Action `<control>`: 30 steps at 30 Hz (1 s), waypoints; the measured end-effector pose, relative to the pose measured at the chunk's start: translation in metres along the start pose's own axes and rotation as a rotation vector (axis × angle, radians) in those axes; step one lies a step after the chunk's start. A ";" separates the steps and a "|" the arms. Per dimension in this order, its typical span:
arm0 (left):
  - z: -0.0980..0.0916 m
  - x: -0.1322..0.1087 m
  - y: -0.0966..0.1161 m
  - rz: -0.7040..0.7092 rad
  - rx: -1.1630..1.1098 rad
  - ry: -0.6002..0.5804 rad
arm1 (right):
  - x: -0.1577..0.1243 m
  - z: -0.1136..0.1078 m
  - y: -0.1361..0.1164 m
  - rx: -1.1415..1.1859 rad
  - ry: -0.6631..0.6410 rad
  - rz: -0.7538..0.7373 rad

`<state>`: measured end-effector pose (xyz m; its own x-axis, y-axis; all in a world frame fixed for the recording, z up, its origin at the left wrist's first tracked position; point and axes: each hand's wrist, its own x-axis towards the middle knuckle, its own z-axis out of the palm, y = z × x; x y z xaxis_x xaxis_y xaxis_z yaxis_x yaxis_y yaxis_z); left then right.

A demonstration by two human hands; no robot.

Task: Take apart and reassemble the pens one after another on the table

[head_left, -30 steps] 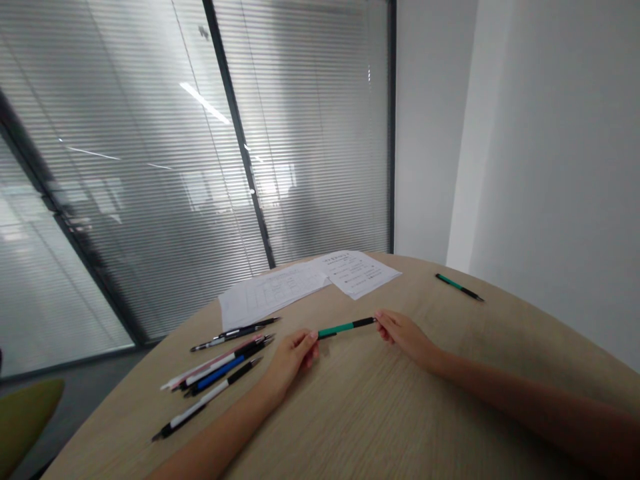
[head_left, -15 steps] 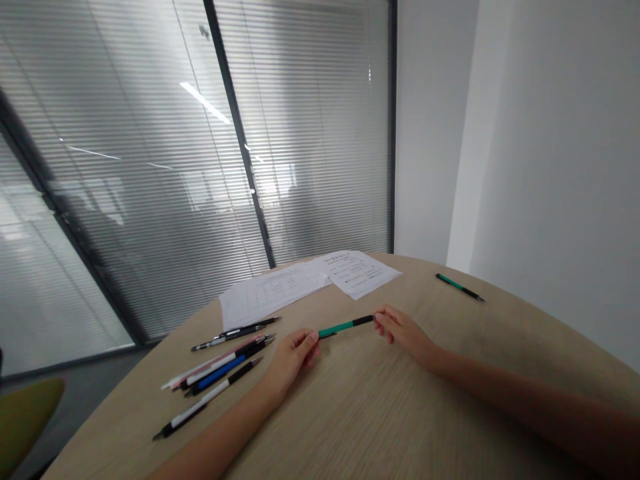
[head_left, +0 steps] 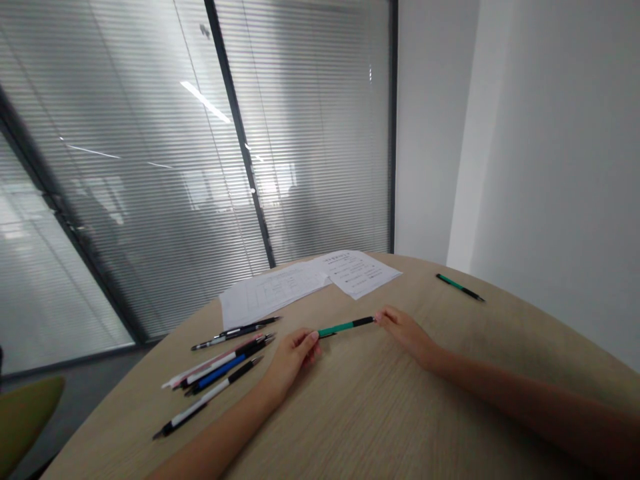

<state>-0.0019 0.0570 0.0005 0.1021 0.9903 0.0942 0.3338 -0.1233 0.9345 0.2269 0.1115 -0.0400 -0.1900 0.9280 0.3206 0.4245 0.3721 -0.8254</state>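
A green pen (head_left: 337, 329) with a black grip spans the gap between my two hands, just above the wooden table. My left hand (head_left: 294, 353) pinches its clip end between thumb and fingers. At the other end, my right hand (head_left: 400, 330) has its fingertips closed on the pen's tip, which they partly hide. Left of my left hand lie a blue pen (head_left: 223, 375), a white pen with a black grip (head_left: 207, 399), and several other white, pink and black pens.
Printed paper sheets (head_left: 277, 287) lie toward the far edge of the round table (head_left: 380, 420). Another green pen (head_left: 459, 287) rests at the right. Glass panels with blinds (head_left: 320, 133) stand behind, and a yellow-green chair (head_left: 30, 420) is at the lower left.
My right hand has turned slightly, its fingers closing more tightly around the pen's tip. My left hand and the pen stay almost in place.
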 end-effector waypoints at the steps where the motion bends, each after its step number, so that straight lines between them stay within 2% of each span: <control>1: 0.000 -0.001 0.001 -0.005 -0.011 0.009 | 0.000 0.001 0.000 0.040 0.001 -0.007; 6: 0.001 -0.002 0.006 -0.001 -0.012 0.003 | 0.000 0.002 -0.005 0.193 0.027 -0.030; 11: 0.000 0.000 0.002 0.009 0.001 -0.022 | -0.001 -0.001 0.001 -0.002 -0.025 0.036; 15: 0.000 0.002 -0.001 0.000 0.010 -0.023 | -0.001 -0.001 0.003 -0.048 -0.018 0.083; 24: 0.000 0.001 -0.001 -0.001 -0.001 0.007 | 0.001 0.002 -0.002 0.244 -0.051 0.039; 30: -0.001 0.004 -0.005 0.003 -0.005 -0.023 | -0.001 -0.001 0.001 0.081 -0.062 0.060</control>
<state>-0.0039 0.0617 -0.0040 0.1249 0.9881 0.0895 0.3288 -0.1263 0.9359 0.2281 0.1106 -0.0408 -0.2222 0.9444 0.2424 0.3646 0.3111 -0.8777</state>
